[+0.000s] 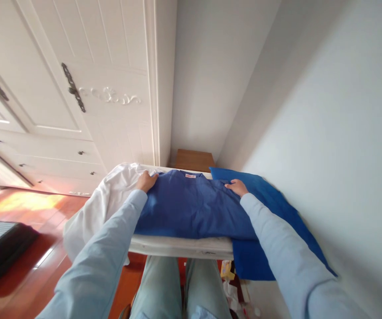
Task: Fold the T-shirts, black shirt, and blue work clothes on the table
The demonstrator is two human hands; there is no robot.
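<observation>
A dark blue shirt point(184, 208) lies spread flat across a narrow white table point(181, 246), its neckline with a small white label point(190, 176) at the far edge. My left hand point(147, 181) pinches the shirt's upper left corner, beside a crumpled white cloth point(107, 190). At the upper right shoulder, my right hand point(237, 187) grips the same shirt between thumb and fingers. Under and beyond the shirt on the right, a brighter blue cloth point(270, 195) hangs over the table's end and front edge.
White cupboards point(118, 119) stand at the left, and a pale wall point(337, 133) rises close on the right. Behind the table is a brown wooden box-like piece point(194, 158). A dark, striped-top object point(5, 248) sits on the reddish wood floor point(51, 221). Small items lie under the table.
</observation>
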